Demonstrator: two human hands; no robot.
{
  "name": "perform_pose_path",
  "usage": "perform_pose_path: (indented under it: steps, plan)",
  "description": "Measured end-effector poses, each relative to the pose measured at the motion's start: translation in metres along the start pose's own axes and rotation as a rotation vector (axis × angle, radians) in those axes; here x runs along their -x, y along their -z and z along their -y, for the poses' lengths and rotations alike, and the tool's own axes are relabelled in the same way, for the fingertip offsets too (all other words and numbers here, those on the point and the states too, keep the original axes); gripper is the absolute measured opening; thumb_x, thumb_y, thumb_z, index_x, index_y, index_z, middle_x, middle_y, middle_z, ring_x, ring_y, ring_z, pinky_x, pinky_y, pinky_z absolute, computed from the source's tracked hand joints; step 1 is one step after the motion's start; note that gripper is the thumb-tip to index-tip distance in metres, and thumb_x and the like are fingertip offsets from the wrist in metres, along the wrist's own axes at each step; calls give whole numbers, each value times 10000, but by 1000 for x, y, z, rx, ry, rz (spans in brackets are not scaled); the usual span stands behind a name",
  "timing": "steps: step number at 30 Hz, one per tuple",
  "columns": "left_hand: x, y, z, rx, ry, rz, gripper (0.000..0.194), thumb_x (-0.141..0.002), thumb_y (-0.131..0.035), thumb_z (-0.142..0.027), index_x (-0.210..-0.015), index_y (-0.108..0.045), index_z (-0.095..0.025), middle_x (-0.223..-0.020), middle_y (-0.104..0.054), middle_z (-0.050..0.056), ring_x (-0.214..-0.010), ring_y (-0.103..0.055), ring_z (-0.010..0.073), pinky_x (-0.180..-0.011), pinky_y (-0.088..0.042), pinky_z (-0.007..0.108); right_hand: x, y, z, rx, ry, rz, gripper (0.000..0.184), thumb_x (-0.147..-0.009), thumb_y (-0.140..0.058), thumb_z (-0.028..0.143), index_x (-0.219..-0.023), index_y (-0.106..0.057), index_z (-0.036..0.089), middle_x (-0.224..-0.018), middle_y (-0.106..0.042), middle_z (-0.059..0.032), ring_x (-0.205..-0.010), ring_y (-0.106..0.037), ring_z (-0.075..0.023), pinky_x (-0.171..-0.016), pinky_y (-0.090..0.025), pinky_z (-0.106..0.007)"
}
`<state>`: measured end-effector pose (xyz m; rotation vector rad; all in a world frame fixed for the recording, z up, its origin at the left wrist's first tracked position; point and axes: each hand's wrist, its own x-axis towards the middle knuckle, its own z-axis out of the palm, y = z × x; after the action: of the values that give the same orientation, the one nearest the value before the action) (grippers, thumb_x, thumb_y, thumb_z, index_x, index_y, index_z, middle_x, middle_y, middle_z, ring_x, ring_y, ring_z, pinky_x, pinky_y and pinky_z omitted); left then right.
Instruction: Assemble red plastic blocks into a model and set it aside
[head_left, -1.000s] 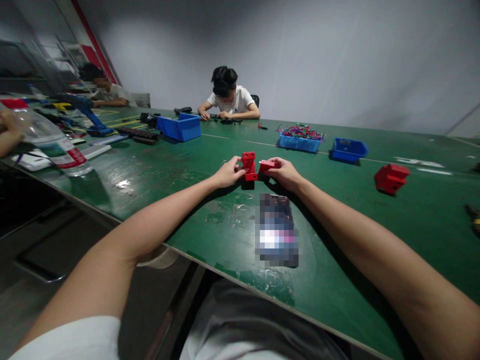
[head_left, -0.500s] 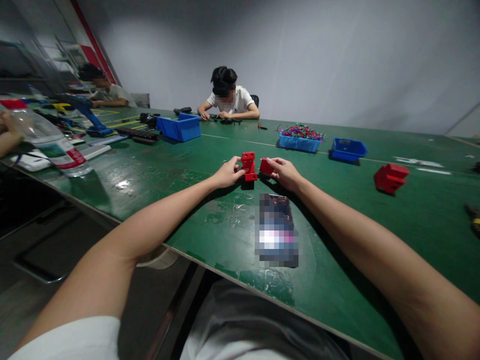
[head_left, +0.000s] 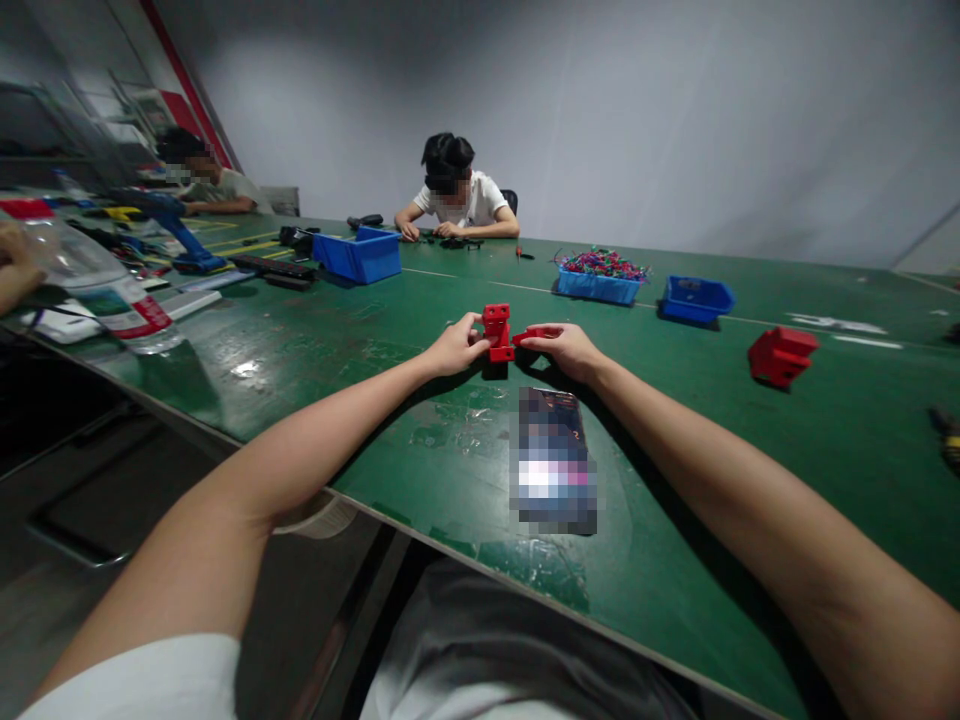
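Note:
My left hand (head_left: 455,347) is closed on a red block with holes (head_left: 496,325), which stands upright over the green table (head_left: 360,345). Just to its right, my right hand (head_left: 566,348) pinches a small flat red piece (head_left: 527,337), held nearly edge-on to me. A narrow gap, or perhaps light contact, lies between the two red parts; I cannot tell which. Below the hands a dark phone-like item (head_left: 555,460), its face blurred out, lies on the table.
Another red block (head_left: 782,357) sits at the right. Farther back are a blue bin of coloured wires (head_left: 600,280), a blue bin (head_left: 696,300) and a larger blue bin (head_left: 358,255). A water bottle (head_left: 105,280) and a blue power drill (head_left: 176,230) stand left. A person (head_left: 457,200) works opposite.
My right hand has turned the flat red piece from face-on to nearly edge-on and brought it slightly left, closer to the red block. My left hand and its block stay put.

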<state>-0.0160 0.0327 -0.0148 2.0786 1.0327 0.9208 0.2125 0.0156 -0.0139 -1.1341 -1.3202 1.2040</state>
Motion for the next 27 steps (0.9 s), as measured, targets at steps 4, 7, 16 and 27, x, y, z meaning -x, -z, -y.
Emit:
perform_pose_path:
  steps: [4,7,16,27]
  plan:
    - [0,0,0,-15,-4,2,466,-836,-601,-335,-1232,-472,-128,-849,-721,54,-744,-655,173,-715,-465,286,2,0,4,59,4,29,365,-574,-854,130,-906,-703,130,-817,-739,-34,-658,-648,-114,-692,-539,-262]
    - [0,0,0,-9,-4,1,468,-825,-615,-328,-1228,-476,-136,-831,-717,39,-729,-648,164,-707,-460,277,2,1,5,144,23,95,355,-548,-836,94,-876,-710,141,-764,-723,-8,-643,-629,-105,-666,-533,-244]
    - [1,0,-2,-4,-1,-2,490,-818,-624,-333,-1234,-477,-120,-832,-713,51,-737,-649,180,-720,-467,296,3,-1,5,116,159,132,474,-479,-838,43,-911,-677,154,-904,-718,-12,-812,-661,-138,-840,-539,-313]
    - [3,0,-7,-11,20,-26,336,-826,-637,-313,-1081,-492,-148,-707,-614,-23,-623,-545,116,-619,-385,233,2,-10,6,-272,-9,-42,232,-843,-711,382,-868,-628,166,-702,-702,-37,-586,-662,-146,-501,-548,-248]
